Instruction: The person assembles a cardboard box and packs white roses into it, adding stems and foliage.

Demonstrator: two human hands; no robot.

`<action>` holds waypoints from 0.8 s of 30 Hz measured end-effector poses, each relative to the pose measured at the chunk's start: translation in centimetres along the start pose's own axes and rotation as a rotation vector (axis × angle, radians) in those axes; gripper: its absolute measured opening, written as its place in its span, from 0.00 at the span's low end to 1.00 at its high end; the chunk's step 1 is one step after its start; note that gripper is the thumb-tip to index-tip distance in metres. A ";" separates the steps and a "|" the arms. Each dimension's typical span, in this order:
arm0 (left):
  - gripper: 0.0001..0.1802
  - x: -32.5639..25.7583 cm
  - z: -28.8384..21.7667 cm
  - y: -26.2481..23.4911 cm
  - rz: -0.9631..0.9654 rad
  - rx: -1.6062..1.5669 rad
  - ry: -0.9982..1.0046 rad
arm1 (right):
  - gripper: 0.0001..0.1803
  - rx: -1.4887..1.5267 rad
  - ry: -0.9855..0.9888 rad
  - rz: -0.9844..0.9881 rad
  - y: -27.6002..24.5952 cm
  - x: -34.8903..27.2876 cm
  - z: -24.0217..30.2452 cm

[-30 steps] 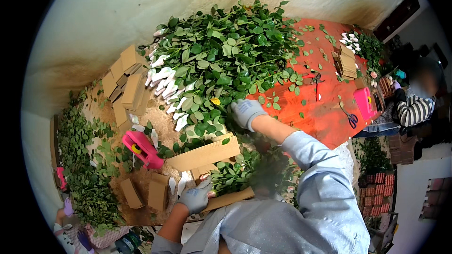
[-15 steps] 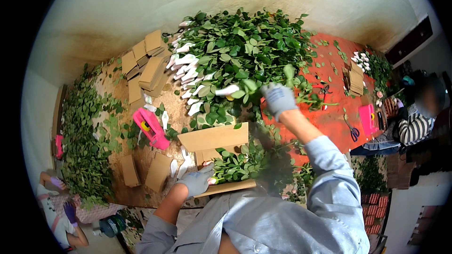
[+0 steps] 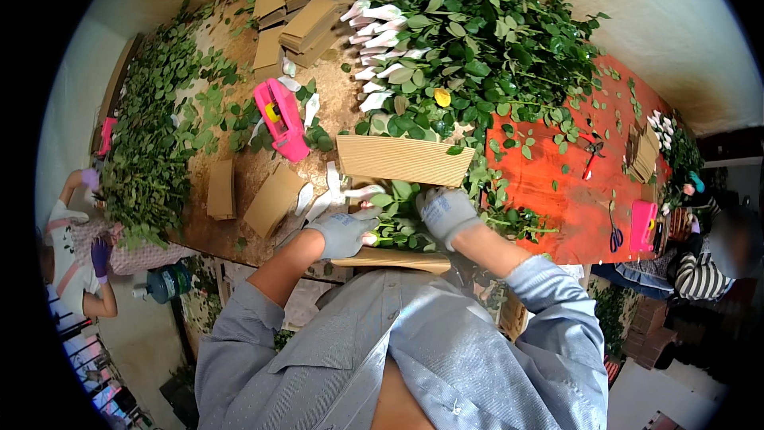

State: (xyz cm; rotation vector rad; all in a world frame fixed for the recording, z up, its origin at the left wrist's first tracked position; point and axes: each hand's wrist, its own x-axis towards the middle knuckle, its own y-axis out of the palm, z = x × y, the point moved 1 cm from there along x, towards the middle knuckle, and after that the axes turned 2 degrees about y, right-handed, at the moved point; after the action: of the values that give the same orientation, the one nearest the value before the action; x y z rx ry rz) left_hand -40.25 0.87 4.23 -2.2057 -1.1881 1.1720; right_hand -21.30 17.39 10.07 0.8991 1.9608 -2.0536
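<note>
Both gloved hands rest on a bunch of leafy stems (image 3: 398, 219) lying in front of the corrugated cardboard sheet (image 3: 404, 159) on the surface (image 3: 239, 183). The left hand (image 3: 344, 231) is curled around the wrapped flower heads at the bunch's left end; the right hand (image 3: 446, 213) presses down on the leaves, fingers bent. A pink stapler (image 3: 280, 118) lies to the left of the cardboard sheet.
</note>
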 end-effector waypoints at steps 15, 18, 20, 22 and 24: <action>0.24 -0.2 -0.9 -0.7 0.002 -0.125 -0.042 | 0.24 0.013 -0.024 -0.333 3.7 6.6 4.0; 0.26 -0.1 -2.5 -2.7 0.100 -0.126 -0.112 | 0.21 0.001 -0.060 -0.427 4.1 7.1 3.6; 0.25 -0.2 -1.3 -2.4 -0.086 -0.106 0.011 | 0.21 0.088 -0.116 -0.432 4.4 7.8 3.1; 0.24 -0.2 -0.4 -2.8 -0.325 -0.076 0.067 | 0.20 0.145 -0.127 -0.421 5.0 8.2 2.8; 0.22 0.2 0.3 -3.4 -0.529 0.124 0.001 | 0.20 0.172 -0.121 -0.454 5.4 8.3 2.9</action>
State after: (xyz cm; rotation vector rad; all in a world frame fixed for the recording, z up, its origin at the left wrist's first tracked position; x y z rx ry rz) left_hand -42.11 3.00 6.15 -1.6506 -1.5264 0.9843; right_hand -26.15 16.28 1.04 0.3598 2.0937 -2.4803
